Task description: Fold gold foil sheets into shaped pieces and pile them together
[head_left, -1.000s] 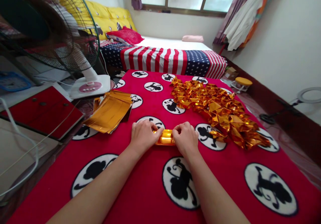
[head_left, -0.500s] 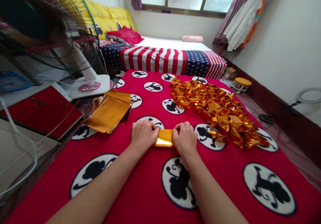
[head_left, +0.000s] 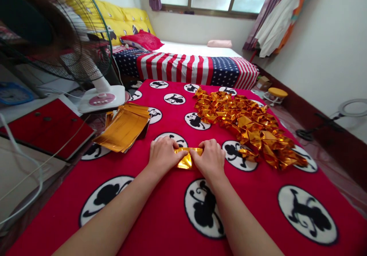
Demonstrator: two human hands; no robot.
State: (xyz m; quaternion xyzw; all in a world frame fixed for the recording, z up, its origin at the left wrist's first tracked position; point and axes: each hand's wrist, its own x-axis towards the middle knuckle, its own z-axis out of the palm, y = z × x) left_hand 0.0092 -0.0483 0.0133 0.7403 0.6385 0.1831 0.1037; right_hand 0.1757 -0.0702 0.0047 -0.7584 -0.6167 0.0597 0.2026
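A small folded piece of gold foil paper [head_left: 184, 162] lies on the red cloth between my two hands. My left hand [head_left: 164, 153] grips its left end, with the thumb pressed along the top. On the right end, my right hand [head_left: 211, 157] is closed in the same way, its thumb pointing inward close to the other thumb. Fingers hide both ends of the paper. Left of my hands sits a stack of flat gold foil sheets [head_left: 123, 128]. To the right, a large heap of folded gold foil pieces [head_left: 243, 120] spreads over the cloth.
The red cloth [head_left: 155, 217] with monkey circles covers the surface before me. An electric fan [head_left: 101, 99] and a red-topped box [head_left: 47, 124] stand at the left. A bed [head_left: 183, 68] is behind, a yellow stool [head_left: 277, 92] at the right.
Both thumbs have moved inward over the gold foil paper and now nearly meet at its middle. The paper's top edge looks bent. The stack and heap stay as they were.
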